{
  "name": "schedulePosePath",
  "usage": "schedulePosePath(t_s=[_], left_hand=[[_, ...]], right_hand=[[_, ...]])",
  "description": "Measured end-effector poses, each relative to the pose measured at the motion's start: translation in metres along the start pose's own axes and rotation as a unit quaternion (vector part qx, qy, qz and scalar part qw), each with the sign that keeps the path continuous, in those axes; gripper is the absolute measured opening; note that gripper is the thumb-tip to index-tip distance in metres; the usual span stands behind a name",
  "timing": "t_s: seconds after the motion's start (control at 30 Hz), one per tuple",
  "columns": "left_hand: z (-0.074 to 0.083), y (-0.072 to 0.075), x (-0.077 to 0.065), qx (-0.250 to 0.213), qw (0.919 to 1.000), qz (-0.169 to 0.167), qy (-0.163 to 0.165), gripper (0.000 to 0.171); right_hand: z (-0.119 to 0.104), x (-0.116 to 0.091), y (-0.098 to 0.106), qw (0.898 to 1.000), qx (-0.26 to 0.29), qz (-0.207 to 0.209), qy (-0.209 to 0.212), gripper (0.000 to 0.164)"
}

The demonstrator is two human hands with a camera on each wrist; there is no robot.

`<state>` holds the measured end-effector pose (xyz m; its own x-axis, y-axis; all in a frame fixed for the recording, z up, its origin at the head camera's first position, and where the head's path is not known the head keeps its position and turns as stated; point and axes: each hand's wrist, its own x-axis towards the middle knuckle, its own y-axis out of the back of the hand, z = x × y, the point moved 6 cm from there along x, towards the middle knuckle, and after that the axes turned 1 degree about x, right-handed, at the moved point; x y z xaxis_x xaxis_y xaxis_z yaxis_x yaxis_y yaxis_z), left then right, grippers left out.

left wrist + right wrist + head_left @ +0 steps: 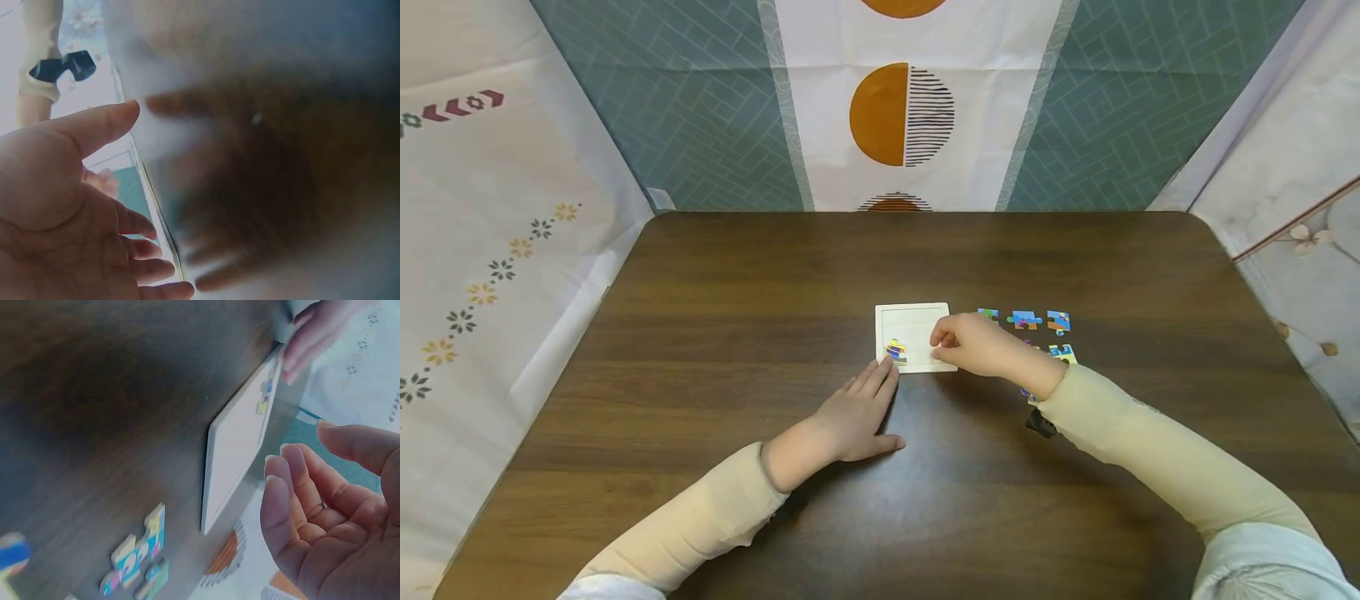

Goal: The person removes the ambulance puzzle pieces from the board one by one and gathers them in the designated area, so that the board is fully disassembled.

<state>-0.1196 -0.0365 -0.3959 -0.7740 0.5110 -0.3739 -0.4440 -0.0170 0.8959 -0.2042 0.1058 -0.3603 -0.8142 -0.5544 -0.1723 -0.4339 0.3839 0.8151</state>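
A white puzzle tray [913,323] lies on the table, with one yellow, blue and purple puzzle piece [895,351] in its near left corner. My left hand [861,417] rests flat with straight fingers, its fingertips at the tray's near left edge beside that piece. Over the tray's right side hovers my right hand [981,343], its fingers loosely bent. The right wrist view shows a gap between thumb and fingers [281,519], with nothing held there. Right of the tray lie several loose puzzle pieces [1024,320], some partly hidden under the right hand and wrist.
The brown wooden table [760,292] reaches back to a green and white patterned cloth [722,125]. White cloths [490,208] hang along both sides. A small black object [1041,423] shows beneath the right sleeve.
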Motion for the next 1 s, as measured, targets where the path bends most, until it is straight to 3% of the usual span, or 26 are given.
schedulePosePath(t_s=[0.23, 0.47, 0.73, 1.0], left_hand=[[-0.004, -0.005, -0.005, 0.012, 0.9996, -0.010, 0.023, 0.096], [-0.005, -0.007, -0.006, 0.021, 0.9991, -0.026, 0.025, 0.097], [-0.008, -0.008, -0.005, 0.032, 0.9983, -0.039, 0.030, 0.098], [-0.007, -0.005, -0.005, 0.043, 0.9976, -0.044, 0.033, 0.099]], right_hand=[[-0.011, 0.021, -0.013, 0.999, -0.012, -0.011, 0.030, 0.026], [-0.017, 0.035, -0.027, 0.999, 0.003, -0.035, 0.038, 0.038], [-0.020, 0.045, -0.030, 0.998, -0.017, -0.029, 0.052, 0.031], [-0.020, 0.050, -0.031, 0.999, -0.014, -0.032, 0.027, 0.026]])
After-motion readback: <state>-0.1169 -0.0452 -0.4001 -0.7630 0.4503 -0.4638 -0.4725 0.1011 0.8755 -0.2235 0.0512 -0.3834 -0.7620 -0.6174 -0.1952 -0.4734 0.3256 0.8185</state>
